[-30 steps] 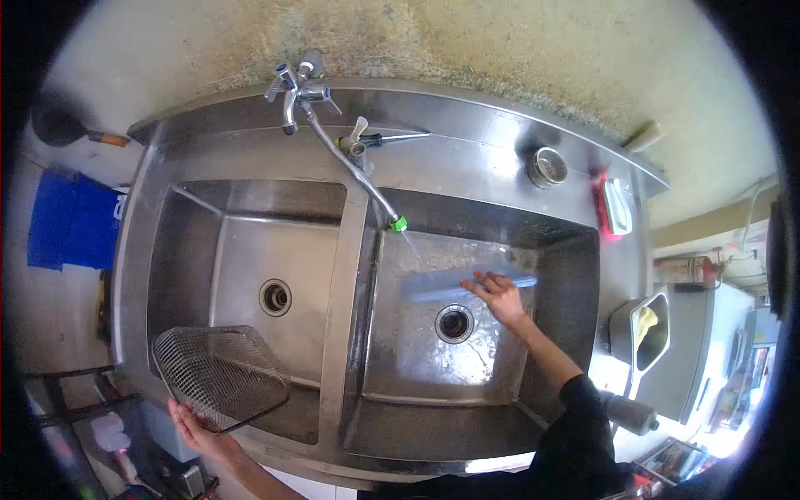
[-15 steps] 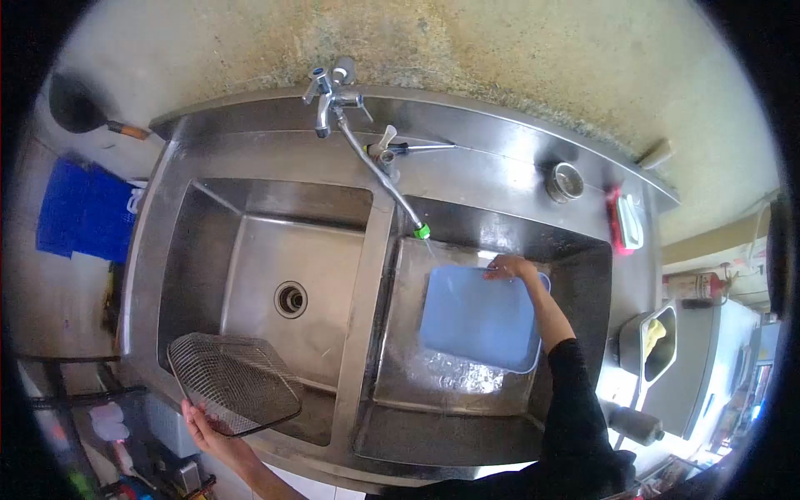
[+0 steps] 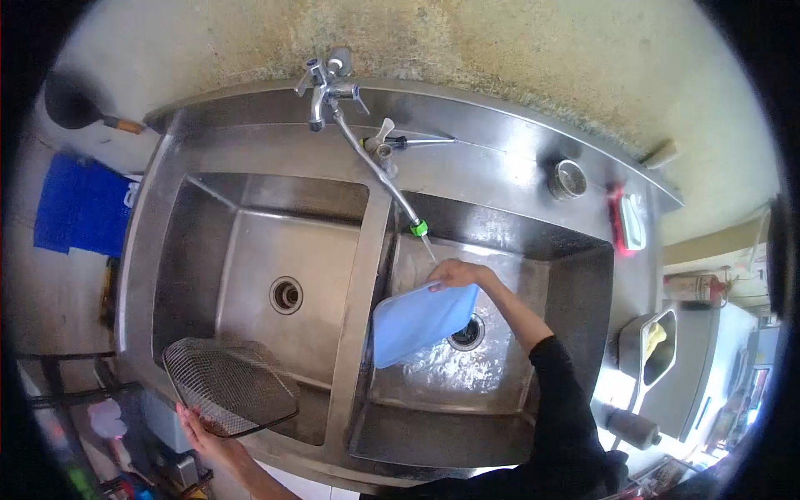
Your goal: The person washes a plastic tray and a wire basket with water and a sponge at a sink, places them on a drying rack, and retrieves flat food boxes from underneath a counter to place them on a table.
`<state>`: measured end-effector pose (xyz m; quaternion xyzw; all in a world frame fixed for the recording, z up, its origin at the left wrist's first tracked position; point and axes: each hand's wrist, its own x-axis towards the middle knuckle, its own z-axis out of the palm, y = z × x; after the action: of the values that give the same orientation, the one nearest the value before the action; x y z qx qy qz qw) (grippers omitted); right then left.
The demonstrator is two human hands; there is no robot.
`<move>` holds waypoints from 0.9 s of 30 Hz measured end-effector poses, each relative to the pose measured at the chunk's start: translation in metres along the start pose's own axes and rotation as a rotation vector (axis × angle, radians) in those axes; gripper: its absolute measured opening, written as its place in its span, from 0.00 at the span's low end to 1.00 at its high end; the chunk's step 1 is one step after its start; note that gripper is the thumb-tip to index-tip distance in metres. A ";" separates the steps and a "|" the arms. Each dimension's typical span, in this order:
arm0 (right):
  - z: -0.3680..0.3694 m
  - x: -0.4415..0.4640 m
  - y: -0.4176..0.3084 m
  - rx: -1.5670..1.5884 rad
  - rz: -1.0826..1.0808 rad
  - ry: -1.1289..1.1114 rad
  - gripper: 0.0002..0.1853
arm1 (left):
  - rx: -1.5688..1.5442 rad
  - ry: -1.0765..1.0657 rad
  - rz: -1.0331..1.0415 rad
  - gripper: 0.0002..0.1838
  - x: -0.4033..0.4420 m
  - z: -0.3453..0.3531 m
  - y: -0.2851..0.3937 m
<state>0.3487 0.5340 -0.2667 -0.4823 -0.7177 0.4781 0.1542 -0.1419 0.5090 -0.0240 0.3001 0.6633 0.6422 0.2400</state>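
My left hand (image 3: 215, 442) grips the near rim of a wire mesh basket (image 3: 229, 383), its fingers closed on the edge. The basket hangs tilted over the front of the left sink basin (image 3: 258, 242). In the right basin (image 3: 575, 292), my right hand (image 3: 460, 273) pinches the top edge of a light blue plastic tray (image 3: 425, 325), which stands slanted with its flat face toward the left. A thin water stream falls from the green-tipped hose (image 3: 419, 227) close to my right hand. Wet streaks shine on the basin floor beside the drain (image 3: 467, 332).
A chrome faucet (image 3: 325, 92) feeds the hose at the back wall. On the back ledge sit a small round metal bowl (image 3: 569, 178) and a red and white brush (image 3: 627, 221). A metal container (image 3: 648, 346) with a yellow cloth stands at the right.
My right hand has moved left with the blue tray and tipped it steeper, so the right drain now shows. My left hand and the mesh basket have hardly moved.
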 end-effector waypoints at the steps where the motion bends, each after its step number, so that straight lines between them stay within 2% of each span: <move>1: -0.007 0.007 -0.009 -0.036 0.005 -0.048 0.16 | -0.044 0.015 -0.023 0.20 0.000 0.001 0.003; 3: -0.019 0.010 -0.025 -0.075 0.005 -0.106 0.14 | -0.037 0.036 -0.036 0.19 0.004 -0.005 0.002; 5: -0.029 -0.001 -0.042 -0.029 -0.084 0.059 0.11 | -0.025 0.059 -0.057 0.18 0.010 -0.012 -0.002; 6: -0.034 -0.013 -0.055 -0.037 -0.080 0.049 0.11 | -0.047 0.046 -0.047 0.17 0.012 -0.017 -0.006; 8: -0.041 -0.042 -0.078 -0.506 -0.231 0.387 0.14 | -0.076 0.036 -0.040 0.17 0.010 -0.017 -0.006; 9: -0.038 -0.055 -0.087 -0.514 -0.232 0.382 0.14 | -0.058 0.019 -0.026 0.16 0.005 -0.012 -0.001; 11: -0.022 -0.081 -0.101 -0.790 -0.290 0.617 0.15 | -0.050 0.007 -0.011 0.16 0.001 -0.011 0.001; 14: 0.015 -0.117 -0.093 -0.872 -0.197 0.686 0.15 | 0.025 0.024 0.004 0.16 0.003 -0.017 -0.001; 16: 0.034 -0.125 -0.086 -0.839 0.135 0.754 0.14 | 0.030 0.016 -0.009 0.18 0.003 -0.019 0.003; 17: 0.035 -0.123 -0.084 -0.837 0.129 0.754 0.14 | 0.030 0.020 -0.005 0.18 0.002 -0.018 0.007; 19: 0.029 -0.114 -0.094 -0.800 0.696 0.634 0.12 | -0.170 0.013 -0.045 0.20 -0.005 -0.004 0.028; 20: 0.021 -0.108 -0.094 -0.803 0.697 0.638 0.12 | -0.175 0.012 -0.046 0.20 -0.010 -0.001 0.038; 23: -0.001 -0.088 -0.074 -0.722 0.910 0.580 0.10 | -0.209 -0.076 -0.007 0.21 -0.024 0.006 0.079; 25: -0.012 -0.094 -0.095 -0.634 0.829 0.602 0.11 | -0.189 -0.314 -0.009 0.23 -0.040 0.008 0.111; 26: -0.020 -0.098 -0.110 -0.553 0.749 0.603 0.12 | -0.206 -0.314 0.015 0.23 -0.045 0.008 0.127; 27: -0.025 -0.110 -0.133 -0.528 0.693 0.612 0.17 | -0.262 -0.456 -0.044 0.23 -0.052 0.006 0.142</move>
<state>0.3467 0.4446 -0.1171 -0.8309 -0.5344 0.1416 0.0627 -0.0884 0.4762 0.1134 0.3890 0.5096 0.6330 0.4339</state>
